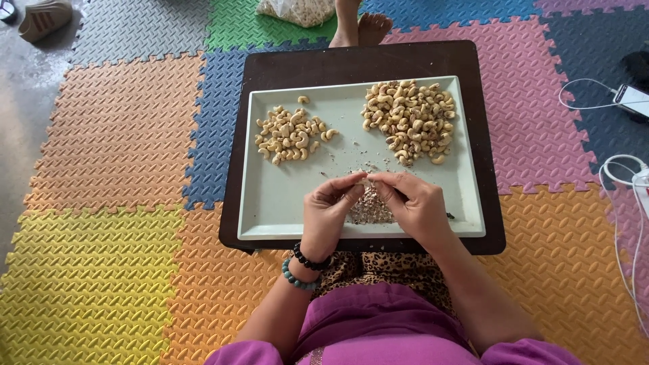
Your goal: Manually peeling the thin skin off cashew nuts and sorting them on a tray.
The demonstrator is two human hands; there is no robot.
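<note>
Both hands meet over the near edge of a pale tray [270,203] on a dark low table [233,162]. The left hand [326,211] and right hand [414,203] pinch one cashew [366,180] between their fingertips, above a heap of brownish skins [369,208]. On the tray's left lies a pile of peeled nuts [291,135]; on its right, a larger unpeeled pile [411,120]. A clear bag [297,10] of pale nuts sits beyond the table on coloured foam mats [122,135].

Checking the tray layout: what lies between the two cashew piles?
In the head view, only bare tray with a few crumbs separates the peeled pile from the unpeeled pile.
</note>
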